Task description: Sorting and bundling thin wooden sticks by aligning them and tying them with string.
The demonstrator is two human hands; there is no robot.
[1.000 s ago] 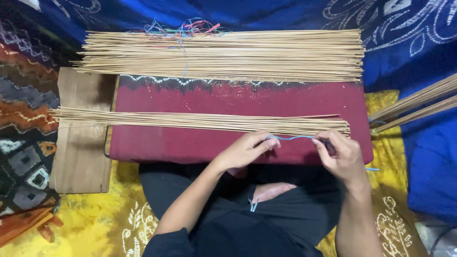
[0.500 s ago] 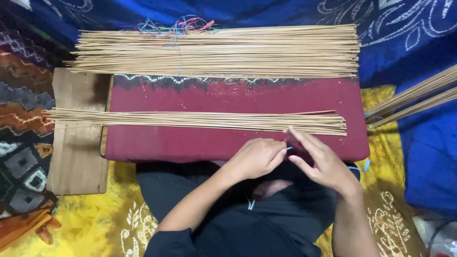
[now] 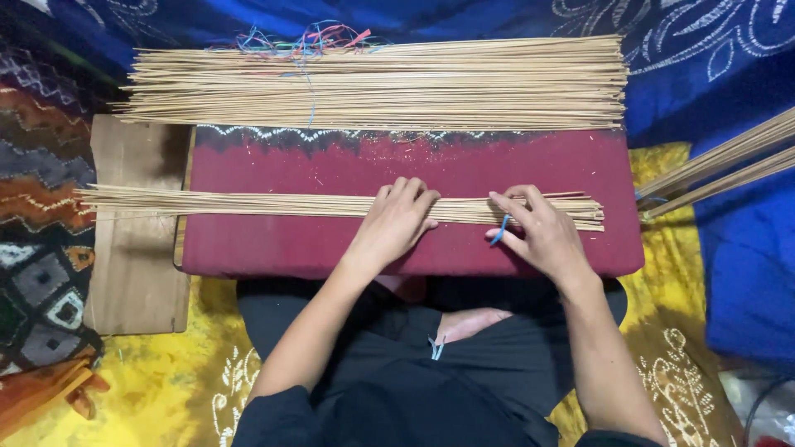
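At the far left a patterned woven cloth (image 3: 37, 248) in orange, black and grey covers the floor, and beside it lies a flat, pale brown wooden board (image 3: 132, 273) on a yellow printed fabric (image 3: 166, 381). The left ends of a thin bundle of long, straw-coloured sticks (image 3: 248, 203) reach out over this board. The bundle runs crosswise over a dark red cloth-covered cushion (image 3: 290, 248) with a white-and-dark tie-dye border along its far edge.

Beyond the cushion, a much larger heap of the same straw-coloured sticks (image 3: 381, 83) lies parallel on a blue patterned sheet (image 3: 704, 74), with a tangle of coloured threads (image 3: 306, 37) in red, blue and green resting on its top edge.

The left hand (image 3: 396, 219) lies palm down on the thin bundle near its middle, fingers curled over the sticks and pressing them against the cushion. Just to its right, apart from it, the right hand (image 3: 542, 232) rests on the same bundle close to its right end; a short blue thread (image 3: 502, 229) shows between its thumb and fingers, which are pinched around it. Both forearms come up from the person's lap, clad in black trousers (image 3: 389, 372), where a small scrap of light blue thread (image 3: 436, 348) lies.

At the far right, a few more straw-coloured sticks (image 3: 720, 165) slant in from the edge across the blue sheet.
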